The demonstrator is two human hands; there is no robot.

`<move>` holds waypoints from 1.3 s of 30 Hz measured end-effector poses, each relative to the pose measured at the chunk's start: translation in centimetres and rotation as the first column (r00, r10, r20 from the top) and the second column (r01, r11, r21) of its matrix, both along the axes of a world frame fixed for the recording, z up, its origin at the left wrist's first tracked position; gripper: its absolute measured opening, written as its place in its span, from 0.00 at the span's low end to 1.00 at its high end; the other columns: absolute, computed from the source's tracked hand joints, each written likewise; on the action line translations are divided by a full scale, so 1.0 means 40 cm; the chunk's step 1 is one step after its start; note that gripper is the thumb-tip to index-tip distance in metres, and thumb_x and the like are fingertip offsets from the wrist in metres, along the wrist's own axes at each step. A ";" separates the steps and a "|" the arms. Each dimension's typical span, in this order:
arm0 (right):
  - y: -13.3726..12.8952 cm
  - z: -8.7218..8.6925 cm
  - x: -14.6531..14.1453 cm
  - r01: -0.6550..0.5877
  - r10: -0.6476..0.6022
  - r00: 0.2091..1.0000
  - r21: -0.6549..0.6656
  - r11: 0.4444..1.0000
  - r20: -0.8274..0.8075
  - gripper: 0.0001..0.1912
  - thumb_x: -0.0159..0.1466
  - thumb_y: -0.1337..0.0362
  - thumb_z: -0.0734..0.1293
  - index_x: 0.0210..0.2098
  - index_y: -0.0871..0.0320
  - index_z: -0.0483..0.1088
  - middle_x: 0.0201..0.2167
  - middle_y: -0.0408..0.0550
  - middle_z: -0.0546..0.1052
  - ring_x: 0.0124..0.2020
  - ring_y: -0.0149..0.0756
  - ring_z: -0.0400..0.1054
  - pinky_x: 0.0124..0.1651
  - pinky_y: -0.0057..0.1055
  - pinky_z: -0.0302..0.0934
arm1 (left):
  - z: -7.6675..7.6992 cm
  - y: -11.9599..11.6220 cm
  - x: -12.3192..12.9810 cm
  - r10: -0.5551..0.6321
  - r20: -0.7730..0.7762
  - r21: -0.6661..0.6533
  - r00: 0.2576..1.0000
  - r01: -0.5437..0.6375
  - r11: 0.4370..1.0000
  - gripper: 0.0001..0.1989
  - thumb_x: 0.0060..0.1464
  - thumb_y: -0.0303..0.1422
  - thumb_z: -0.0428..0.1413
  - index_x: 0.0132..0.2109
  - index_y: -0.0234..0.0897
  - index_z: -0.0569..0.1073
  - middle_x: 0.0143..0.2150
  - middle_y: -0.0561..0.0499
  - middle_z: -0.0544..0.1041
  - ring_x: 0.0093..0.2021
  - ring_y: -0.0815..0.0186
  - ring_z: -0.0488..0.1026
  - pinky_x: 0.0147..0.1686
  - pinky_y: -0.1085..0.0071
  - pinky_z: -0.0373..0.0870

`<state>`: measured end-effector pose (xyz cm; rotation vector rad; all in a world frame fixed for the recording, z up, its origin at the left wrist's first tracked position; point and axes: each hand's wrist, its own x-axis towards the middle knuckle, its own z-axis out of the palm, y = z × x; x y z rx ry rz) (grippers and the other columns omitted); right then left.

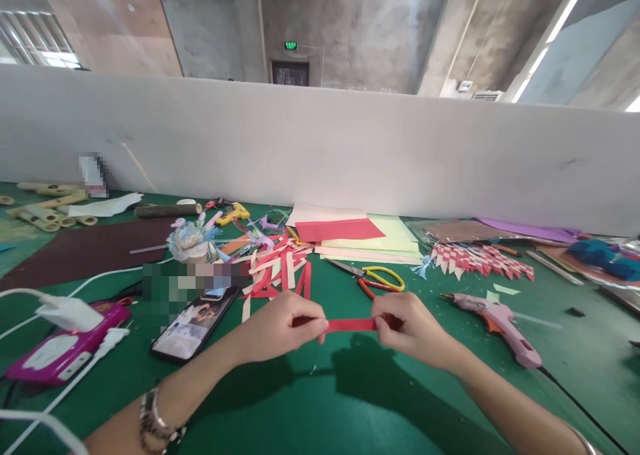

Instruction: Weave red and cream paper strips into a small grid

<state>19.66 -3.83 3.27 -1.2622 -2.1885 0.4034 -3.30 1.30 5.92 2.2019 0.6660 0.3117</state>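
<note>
A short red paper strip (351,325) is stretched level between my two hands, above the green tabletop. My left hand (285,325) pinches its left end between thumb and fingers. At the other end, my right hand (407,325) grips it the same way. Just behind my left hand lies a loose pile of red and pale pink paper strips (280,268). Scissors (367,275) with yellow and red handles lie behind my right hand, blades pointing left; part of one handle is hidden by the hand.
Coloured paper sheets (345,230) are stacked at the back. To the right are a pink glue gun (500,325) with a cord and a woven red-and-white paper piece (480,261). On the left lie a phone (197,325) and a magenta power strip (70,348) with white cables.
</note>
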 end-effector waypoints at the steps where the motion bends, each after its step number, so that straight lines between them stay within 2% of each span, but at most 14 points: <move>1: -0.003 -0.001 0.014 0.015 -0.016 1.000 -0.026 1.000 -0.021 0.07 0.51 0.72 0.55 0.19 0.57 0.55 0.15 0.37 0.57 0.18 0.24 0.48 0.22 0.21 0.45 | 0.004 0.007 -0.016 0.005 -0.004 -0.012 1.000 -0.005 1.000 0.16 0.58 0.32 0.44 0.25 0.33 0.70 0.17 0.57 0.60 0.17 0.76 0.58 0.18 0.79 0.52; 7: -0.003 -0.031 0.116 0.161 -0.162 0.986 -0.017 0.987 -0.033 0.08 0.52 0.72 0.55 0.18 0.57 0.53 0.14 0.37 0.57 0.17 0.25 0.50 0.22 0.22 0.47 | 0.017 0.042 -0.089 0.035 -0.067 -0.023 0.997 -0.036 0.999 0.18 0.57 0.34 0.45 0.23 0.33 0.69 0.15 0.57 0.60 0.16 0.76 0.58 0.19 0.80 0.53; 12: 0.003 -0.024 0.155 0.304 -0.310 0.948 0.076 0.950 0.072 0.08 0.58 0.68 0.55 0.23 0.57 0.60 0.19 0.42 0.67 0.22 0.30 0.61 0.27 0.25 0.55 | 0.005 0.034 -0.077 0.014 -0.119 -0.016 0.993 -0.016 1.000 0.16 0.57 0.33 0.46 0.24 0.33 0.70 0.17 0.56 0.62 0.18 0.75 0.61 0.21 0.80 0.55; 14: -0.007 -0.003 0.127 0.267 -0.274 0.958 0.088 0.960 0.086 0.09 0.62 0.66 0.55 0.32 0.58 0.65 0.28 0.46 0.73 0.31 0.34 0.66 0.35 0.29 0.59 | 0.003 0.022 -0.059 -0.009 -0.136 0.008 0.991 0.011 1.000 0.16 0.57 0.34 0.46 0.26 0.34 0.72 0.18 0.56 0.64 0.20 0.74 0.63 0.23 0.79 0.57; 17: -0.025 0.024 0.059 0.047 -0.054 0.983 0.044 0.998 0.173 0.13 0.63 0.61 0.58 0.46 0.56 0.63 0.45 0.51 0.72 0.46 0.38 0.65 0.47 0.32 0.58 | 0.001 0.010 -0.037 -0.047 -0.156 0.058 0.987 0.057 0.997 0.15 0.58 0.33 0.46 0.29 0.34 0.73 0.18 0.56 0.66 0.21 0.74 0.65 0.25 0.79 0.58; 18: -0.028 0.028 0.038 -0.021 0.019 0.977 0.006 1.000 0.212 0.13 0.62 0.61 0.59 0.46 0.56 0.63 0.44 0.50 0.72 0.45 0.38 0.65 0.48 0.32 0.57 | -0.001 0.009 -0.033 -0.054 -0.163 0.072 0.985 0.066 0.995 0.15 0.58 0.33 0.45 0.29 0.35 0.73 0.19 0.56 0.67 0.21 0.74 0.65 0.25 0.79 0.58; 20: -0.028 0.028 0.008 -0.088 0.096 0.952 -0.042 0.995 0.289 0.09 0.64 0.62 0.57 0.40 0.56 0.66 0.35 0.47 0.74 0.36 0.34 0.67 0.48 0.33 0.56 | -0.005 0.009 -0.029 -0.058 -0.185 0.107 0.981 0.079 0.991 0.15 0.59 0.34 0.45 0.29 0.35 0.72 0.19 0.56 0.68 0.21 0.73 0.65 0.25 0.79 0.58; 23: -0.018 0.014 -0.011 -0.062 0.096 0.916 -0.098 0.993 0.390 0.13 0.66 0.63 0.53 0.31 0.57 0.66 0.23 0.44 0.72 0.26 0.32 0.65 0.34 0.28 0.56 | -0.016 0.005 -0.020 0.001 -0.213 0.254 0.977 0.054 0.966 0.13 0.59 0.33 0.44 0.32 0.37 0.72 0.24 0.55 0.72 0.26 0.71 0.68 0.27 0.77 0.57; 26: -0.006 -0.001 -0.023 -0.074 0.144 0.896 -0.178 0.981 0.421 0.14 0.66 0.61 0.54 0.30 0.58 0.67 0.21 0.45 0.72 0.22 0.31 0.62 0.23 0.26 0.47 | -0.034 -0.010 0.006 0.034 -0.208 0.431 0.977 0.060 0.901 0.09 0.58 0.32 0.46 0.39 0.40 0.70 0.30 0.55 0.74 0.30 0.68 0.69 0.28 0.75 0.56; 29: 0.003 -0.009 -0.040 -0.151 0.232 0.914 -0.253 0.956 0.332 0.15 0.65 0.62 0.56 0.28 0.58 0.69 0.22 0.45 0.73 0.21 0.29 0.63 0.23 0.24 0.46 | -0.063 -0.028 0.042 0.001 -0.224 0.584 0.975 0.134 0.800 0.06 0.57 0.32 0.47 0.36 0.38 0.68 0.24 0.56 0.72 0.25 0.68 0.67 0.25 0.74 0.54; 32: 0.008 -0.010 -0.051 -0.220 0.287 0.949 -0.374 0.901 0.133 0.16 0.64 0.66 0.54 0.27 0.60 0.69 0.17 0.42 0.69 0.19 0.26 0.62 0.26 0.22 0.52 | -0.095 -0.034 0.061 0.015 -0.206 0.773 0.978 0.153 0.616 0.09 0.56 0.28 0.45 0.28 0.36 0.64 0.19 0.55 0.68 0.18 0.69 0.63 0.22 0.72 0.49; 35: 0.005 -0.009 -0.045 -0.292 0.303 0.951 -0.495 0.818 -0.061 0.16 0.64 0.68 0.53 0.26 0.61 0.68 0.11 0.38 0.62 0.16 0.24 0.59 0.28 0.20 0.56 | -0.114 -0.031 0.056 -0.019 -0.146 0.888 0.989 0.140 0.439 0.10 0.54 0.24 0.42 0.25 0.36 0.61 0.15 0.56 0.65 0.15 0.70 0.59 0.21 0.72 0.48; 37: 0.000 -0.008 -0.031 -0.304 0.279 0.952 -0.530 0.791 -0.129 0.17 0.65 0.66 0.53 0.24 0.61 0.66 0.11 0.37 0.61 0.15 0.23 0.57 0.27 0.20 0.56 | -0.114 -0.025 0.041 -0.037 -0.101 0.917 0.994 0.107 0.384 0.10 0.52 0.23 0.42 0.25 0.36 0.60 0.15 0.57 0.63 0.15 0.71 0.58 0.22 0.72 0.49; 39: -0.006 -0.007 -0.010 -0.274 0.220 0.962 -0.559 0.782 -0.164 0.17 0.65 0.63 0.54 0.23 0.61 0.65 0.11 0.37 0.61 0.15 0.23 0.55 0.25 0.19 0.55 | -0.106 -0.013 0.016 -0.024 -0.060 0.929 0.998 0.064 0.365 0.10 0.50 0.22 0.42 0.25 0.37 0.60 0.15 0.57 0.63 0.16 0.71 0.59 0.22 0.72 0.50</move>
